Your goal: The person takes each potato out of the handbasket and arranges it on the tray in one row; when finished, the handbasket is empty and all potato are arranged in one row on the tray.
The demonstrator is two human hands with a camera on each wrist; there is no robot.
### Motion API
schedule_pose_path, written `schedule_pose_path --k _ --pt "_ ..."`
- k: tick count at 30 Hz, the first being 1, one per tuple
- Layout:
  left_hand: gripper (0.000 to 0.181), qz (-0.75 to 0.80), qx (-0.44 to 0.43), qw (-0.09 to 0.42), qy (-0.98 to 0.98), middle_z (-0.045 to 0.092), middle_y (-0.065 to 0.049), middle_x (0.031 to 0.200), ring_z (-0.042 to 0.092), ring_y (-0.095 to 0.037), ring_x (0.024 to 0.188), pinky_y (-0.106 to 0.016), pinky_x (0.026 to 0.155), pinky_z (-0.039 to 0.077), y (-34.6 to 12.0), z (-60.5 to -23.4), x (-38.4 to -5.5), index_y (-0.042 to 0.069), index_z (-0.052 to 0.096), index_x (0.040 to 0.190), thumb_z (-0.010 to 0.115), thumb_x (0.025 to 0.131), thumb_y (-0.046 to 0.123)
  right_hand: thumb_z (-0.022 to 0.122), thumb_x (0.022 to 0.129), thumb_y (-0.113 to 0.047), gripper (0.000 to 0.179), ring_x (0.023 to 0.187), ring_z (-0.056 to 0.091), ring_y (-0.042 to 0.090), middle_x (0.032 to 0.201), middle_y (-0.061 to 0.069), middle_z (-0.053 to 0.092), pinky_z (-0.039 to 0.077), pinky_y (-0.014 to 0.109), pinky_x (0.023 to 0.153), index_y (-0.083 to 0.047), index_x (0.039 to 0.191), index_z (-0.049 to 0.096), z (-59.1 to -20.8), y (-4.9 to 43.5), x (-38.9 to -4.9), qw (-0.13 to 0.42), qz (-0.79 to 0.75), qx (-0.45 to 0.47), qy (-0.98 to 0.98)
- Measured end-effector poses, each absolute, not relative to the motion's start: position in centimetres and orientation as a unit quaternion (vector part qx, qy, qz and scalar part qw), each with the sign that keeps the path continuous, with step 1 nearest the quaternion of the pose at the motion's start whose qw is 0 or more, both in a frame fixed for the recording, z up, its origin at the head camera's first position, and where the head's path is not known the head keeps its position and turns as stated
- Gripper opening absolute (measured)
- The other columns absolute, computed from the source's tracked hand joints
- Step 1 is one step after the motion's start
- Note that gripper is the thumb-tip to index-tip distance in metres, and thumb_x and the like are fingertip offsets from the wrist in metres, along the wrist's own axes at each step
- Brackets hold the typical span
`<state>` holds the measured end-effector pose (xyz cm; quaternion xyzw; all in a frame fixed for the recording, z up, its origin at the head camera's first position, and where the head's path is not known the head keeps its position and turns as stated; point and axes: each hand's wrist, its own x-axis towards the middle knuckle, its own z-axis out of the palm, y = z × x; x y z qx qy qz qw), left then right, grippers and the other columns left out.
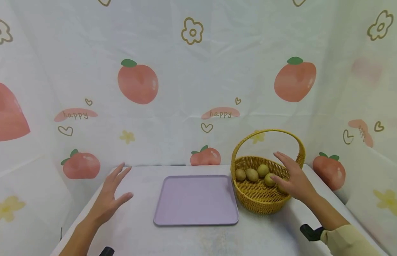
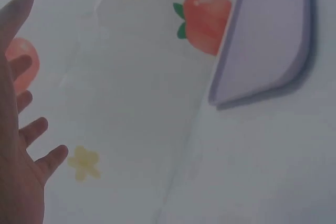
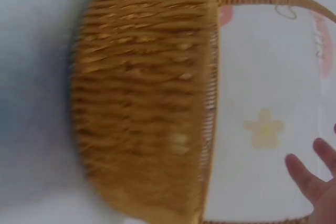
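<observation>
A yellow wicker basket [image 1: 260, 207] with a tall arched handle stands at the right of the white table. Several round, yellow-green items that look like fruit or potatoes [image 1: 252, 175] lie inside it. My right hand [image 1: 296, 181] hovers over the basket's right side with fingers spread, holding nothing, and covers part of the contents. In the right wrist view the woven wall [image 3: 142, 103] is large and blurred. To the left of the basket lies a flat lilac tray [image 1: 196, 201] with nothing on it. My left hand [image 1: 109, 199] is raised left of the tray, fingers extended and apart from everything.
A white table [image 1: 137, 234] carries the tray and basket. Behind it and along both sides hangs a pale curtain [image 1: 198, 78] printed with peaches, flowers and hearts. The basket's handle [image 1: 269, 131] rises in front of the back curtain.
</observation>
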<state>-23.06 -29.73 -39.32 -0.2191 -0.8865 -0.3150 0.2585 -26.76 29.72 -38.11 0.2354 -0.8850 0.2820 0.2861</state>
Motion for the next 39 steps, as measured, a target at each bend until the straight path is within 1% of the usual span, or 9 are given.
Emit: schedule_pose_path --k 4,8,11,13,15,21,28,33,39 --pt "0.070 -0.345 -0.223 0.275 -0.869 0.031 -0.009 0.155 0.024 -0.041 0.138 -0.079 0.095 0.021 -28.7 -38.8 -23.5 0.017 0.044 0.147 0.069 0.081 0.018 0.074 0.086 -0.013 0.072 0.126 0.041 0.045 0.146 0.024 0.038 0.050 0.061 0.082 -0.003 0.147 0.037 -37.0 28.7 -28.4 0.250 0.300 0.238 -0.889" --pt "0.066 -0.370 -0.220 0.282 -0.857 0.034 -0.007 0.154 0.027 -0.034 0.138 -0.075 0.097 0.025 -27.8 -38.6 -23.9 0.017 0.047 0.145 0.069 0.082 0.014 0.070 0.090 -0.017 0.070 0.126 0.042 0.047 0.148 0.025 0.034 0.049 0.061 0.085 -0.005 0.149 0.033 -36.1 28.1 -30.1 0.190 0.335 0.218 -0.897" --pt "0.065 -0.385 -0.225 0.286 -0.848 0.035 -0.007 0.153 0.031 -0.017 0.138 -0.050 0.109 0.032 -27.3 -38.6 -24.2 0.017 0.047 0.145 0.069 0.084 0.010 0.067 0.093 -0.025 0.071 0.128 0.040 0.047 0.151 0.025 0.031 0.045 0.063 0.091 -0.006 0.151 0.030 -35.7 27.6 -31.3 0.144 0.350 0.196 -0.905" --pt "0.066 -0.398 -0.237 0.287 -0.838 0.034 -0.008 0.153 0.032 -0.008 0.136 -0.028 0.108 0.034 -27.0 -38.8 -24.4 0.013 0.045 0.146 0.068 0.085 0.005 0.066 0.094 -0.029 0.073 0.130 0.039 0.046 0.152 0.025 0.029 0.041 0.065 0.094 -0.006 0.152 0.028 -35.5 27.3 -32.0 0.111 0.365 0.183 -0.906" --pt "0.067 -0.419 -0.241 0.281 -0.829 0.034 -0.007 0.153 0.035 -0.003 0.133 -0.013 0.103 0.033 -26.7 -39.0 -24.6 0.011 0.043 0.147 0.068 0.085 0.002 0.064 0.095 -0.031 0.075 0.131 0.036 0.047 0.153 0.025 0.027 0.039 0.065 0.095 -0.005 0.153 0.025 -35.4 26.9 -32.7 0.076 0.385 0.174 -0.903" --pt "0.066 -0.491 -0.231 0.231 -0.808 0.033 -0.011 0.152 0.043 -0.014 0.129 -0.018 0.098 0.042 -25.6 -40.9 -25.2 0.005 0.039 0.147 0.067 0.088 -0.001 0.059 0.097 -0.023 0.073 0.134 0.027 0.052 0.153 0.032 0.016 0.041 0.062 0.097 0.000 0.153 0.018 -36.6 26.2 -35.4 -0.037 0.456 0.150 -0.877" --pt "0.061 -0.532 -0.205 0.159 -0.806 0.033 -0.018 0.151 0.040 -0.039 0.131 -0.036 0.100 0.045 -24.9 -44.2 -25.9 0.002 0.039 0.146 0.065 0.091 0.003 0.060 0.097 -0.030 0.074 0.137 0.018 0.053 0.152 0.033 0.020 0.024 0.065 0.106 0.001 0.152 0.021 -38.9 26.0 -36.9 -0.099 0.425 0.118 -0.892" --pt "0.063 -0.554 -0.164 0.081 -0.812 0.031 -0.019 0.152 0.039 -0.044 0.132 -0.044 0.100 0.044 -24.7 -46.0 -25.8 0.007 0.038 0.147 0.067 0.091 0.007 0.062 0.095 -0.028 0.072 0.135 0.024 0.053 0.149 0.037 0.023 0.033 0.062 0.103 0.004 0.149 0.027 -40.0 25.7 -37.3 -0.135 0.423 0.132 -0.886" --pt "0.066 -0.574 -0.126 0.009 -0.809 0.035 -0.021 0.150 0.047 -0.042 0.126 -0.033 0.090 0.052 -24.9 -47.4 -25.6 0.008 0.043 0.145 0.073 0.086 0.010 0.062 0.094 -0.022 0.061 0.128 0.037 0.052 0.144 0.036 0.033 0.044 0.057 0.094 0.006 0.143 0.039 -40.7 25.0 -37.7 -0.154 0.399 0.145 -0.892"
